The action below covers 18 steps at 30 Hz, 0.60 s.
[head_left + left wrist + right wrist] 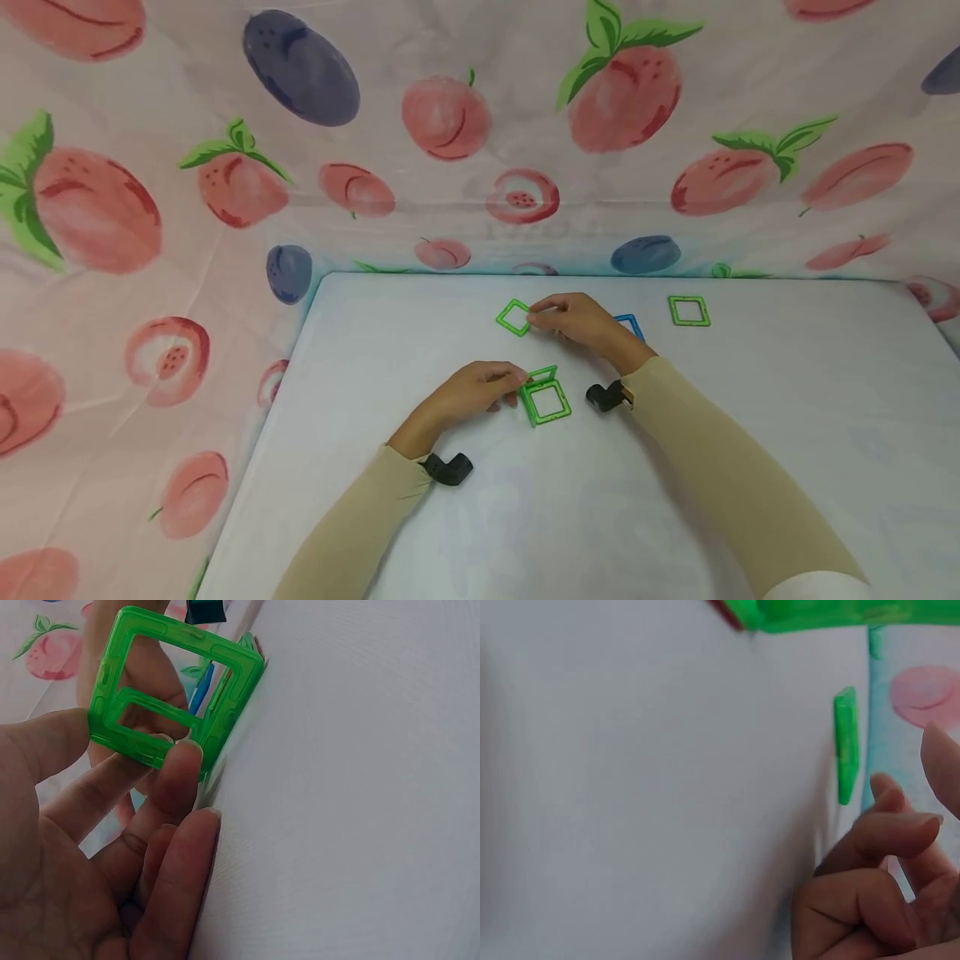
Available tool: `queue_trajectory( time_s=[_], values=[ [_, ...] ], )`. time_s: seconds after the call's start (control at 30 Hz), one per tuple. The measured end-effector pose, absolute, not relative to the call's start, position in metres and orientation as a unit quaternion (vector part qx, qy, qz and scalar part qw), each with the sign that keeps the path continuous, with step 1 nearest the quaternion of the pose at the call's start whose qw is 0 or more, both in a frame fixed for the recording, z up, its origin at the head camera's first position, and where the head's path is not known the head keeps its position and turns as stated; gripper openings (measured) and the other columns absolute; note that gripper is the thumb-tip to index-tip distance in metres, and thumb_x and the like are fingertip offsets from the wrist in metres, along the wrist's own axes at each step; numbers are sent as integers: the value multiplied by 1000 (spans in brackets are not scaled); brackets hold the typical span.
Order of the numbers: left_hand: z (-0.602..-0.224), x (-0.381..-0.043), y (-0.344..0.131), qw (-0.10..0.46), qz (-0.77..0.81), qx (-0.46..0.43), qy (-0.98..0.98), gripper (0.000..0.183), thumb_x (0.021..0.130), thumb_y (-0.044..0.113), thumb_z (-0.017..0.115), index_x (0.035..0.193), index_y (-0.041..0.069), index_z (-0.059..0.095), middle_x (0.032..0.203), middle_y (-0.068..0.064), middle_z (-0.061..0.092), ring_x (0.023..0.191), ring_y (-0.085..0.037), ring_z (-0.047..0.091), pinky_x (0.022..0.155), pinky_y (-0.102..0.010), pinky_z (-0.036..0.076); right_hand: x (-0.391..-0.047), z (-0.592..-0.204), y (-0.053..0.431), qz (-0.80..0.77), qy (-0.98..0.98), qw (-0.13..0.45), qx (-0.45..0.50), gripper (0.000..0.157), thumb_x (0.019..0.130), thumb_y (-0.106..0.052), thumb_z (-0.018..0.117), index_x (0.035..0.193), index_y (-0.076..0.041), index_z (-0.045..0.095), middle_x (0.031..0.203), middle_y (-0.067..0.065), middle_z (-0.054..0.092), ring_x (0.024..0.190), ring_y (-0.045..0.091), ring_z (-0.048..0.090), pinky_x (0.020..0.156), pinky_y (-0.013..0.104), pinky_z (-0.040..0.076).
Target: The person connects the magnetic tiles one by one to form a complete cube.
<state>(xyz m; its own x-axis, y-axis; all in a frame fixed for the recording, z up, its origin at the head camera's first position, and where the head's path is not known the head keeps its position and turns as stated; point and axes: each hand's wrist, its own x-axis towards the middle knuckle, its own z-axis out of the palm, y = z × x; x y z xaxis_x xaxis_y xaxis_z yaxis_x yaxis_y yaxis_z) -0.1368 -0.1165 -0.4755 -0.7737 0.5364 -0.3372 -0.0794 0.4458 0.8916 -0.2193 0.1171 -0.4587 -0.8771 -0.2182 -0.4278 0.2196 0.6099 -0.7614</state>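
My left hand (480,385) pinches the edge of several green square magnetic tiles (546,402) joined at angles, near the middle of the table. In the left wrist view, thumb and fingertips touch the near square frame (107,675), and a second one shows through its opening. Farther back, my right hand (573,321) is beside a loose green square tile (504,320), its fingertips at the tile's right corner in the head view. The right wrist view shows that tile (846,746) flat on the table, with a gap between it and the bent fingers (877,836).
A blue tile (633,323) lies partly hidden behind the right wrist. Another green square tile (688,323) rests toward the back right of the white table (750,467). A fruit-print cloth (450,200) hangs along the back and left edges.
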Motion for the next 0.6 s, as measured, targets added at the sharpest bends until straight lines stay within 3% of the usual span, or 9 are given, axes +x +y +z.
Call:
queue_trajectory(
  time_s=[0.1,0.23,0.4,0.6],
  values=[
    [-477,-138,-116,305,506,144,794,31,106,40,55,120,19,73,95,-3,71,95,-13,62,82,-28,53,-226,-463,113,-432,872,228,-1,47,92,-45,75,133,-22,67,107,9,60,87,24,54,73,33,46],
    [-479,-138,-115,306,504,145,795,32,106,41,55,121,20,74,95,-2,71,95,-13,62,82,-28,53,-231,-467,107,-404,889,216,-2,56,86,-45,82,133,-21,64,100,10,59,80,23,52,67,32,43],
    [-478,-138,-116,301,500,147,798,30,106,39,56,121,20,74,95,-2,71,94,-13,62,81,-28,53,-235,-468,99,-353,915,196,-17,67,79,-50,87,131,-20,59,101,9,60,84,24,51,70,34,43],
    [-478,-138,-117,304,504,145,795,30,105,40,56,120,21,74,94,-2,71,94,-12,63,82,-29,54,-235,-469,94,-321,931,170,-29,63,78,-44,89,127,-17,59,96,9,60,82,24,51,70,34,42]
  ],
)
